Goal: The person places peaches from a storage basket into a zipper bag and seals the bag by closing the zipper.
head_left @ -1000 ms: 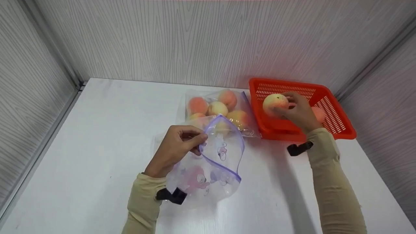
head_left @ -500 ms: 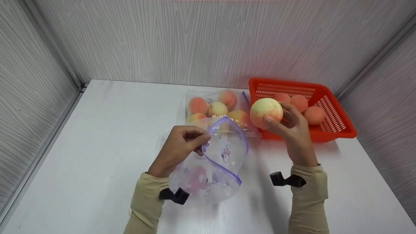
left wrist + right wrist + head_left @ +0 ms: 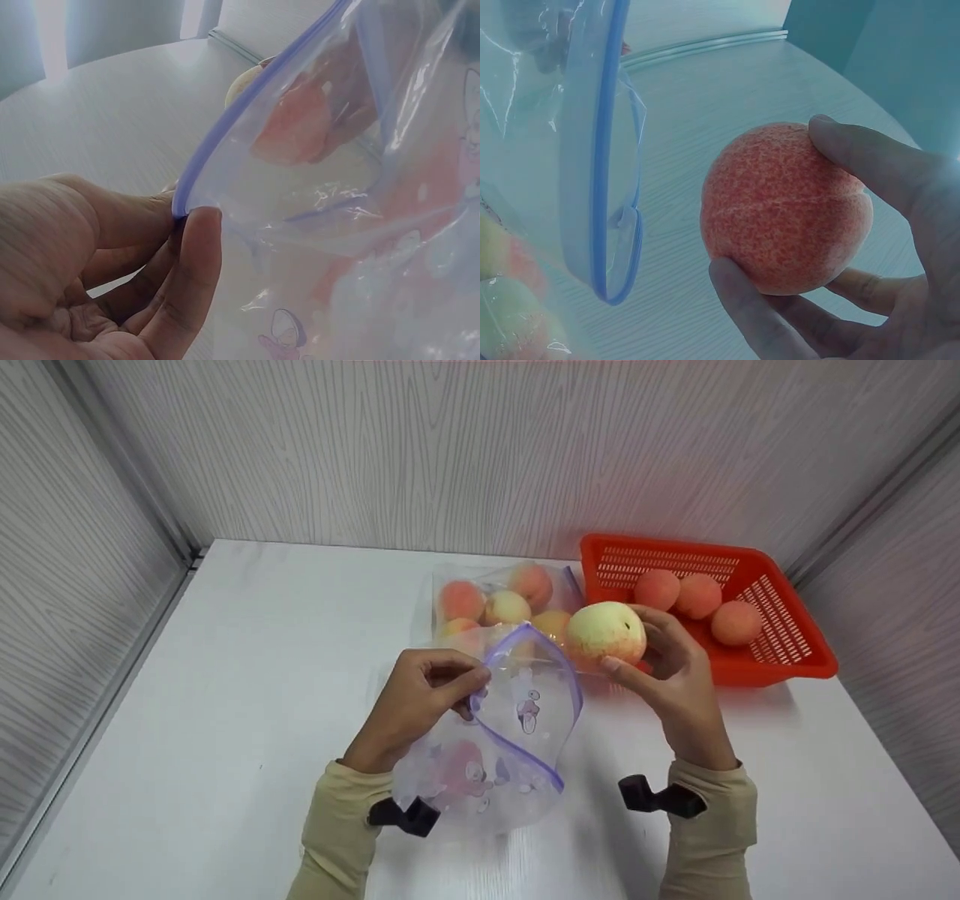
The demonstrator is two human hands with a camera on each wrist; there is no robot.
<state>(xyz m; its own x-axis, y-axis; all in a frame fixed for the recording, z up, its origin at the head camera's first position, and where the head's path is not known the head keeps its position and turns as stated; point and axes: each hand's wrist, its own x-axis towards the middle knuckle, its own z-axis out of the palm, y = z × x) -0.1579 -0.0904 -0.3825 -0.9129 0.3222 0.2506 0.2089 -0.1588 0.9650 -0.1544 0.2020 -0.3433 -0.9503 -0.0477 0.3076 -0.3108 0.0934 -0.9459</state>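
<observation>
My left hand pinches the purple zip edge of a clear, cartoon-printed zip bag, whose mouth gapes toward the right. In the left wrist view the thumb and a finger grip the purple strip. A peach, pale yellow on top and red below, is held by the fingertips of my right hand. It is just right of the bag's mouth, overlapping its upper right edge in the head view. The right wrist view shows the peach's red side between thumb and fingers, apart from the bag's zip.
Behind the held bag lies another clear zip bag with several peaches inside. To its right stands a red plastic basket with a few peaches in it. White wood-grain panels border the white table at the back and sides.
My right hand has lifted the peach out of the red basket and brought it left and nearer, beside the bag's mouth. The left hand keeps its pinch, shifting only slightly right with the bag.
</observation>
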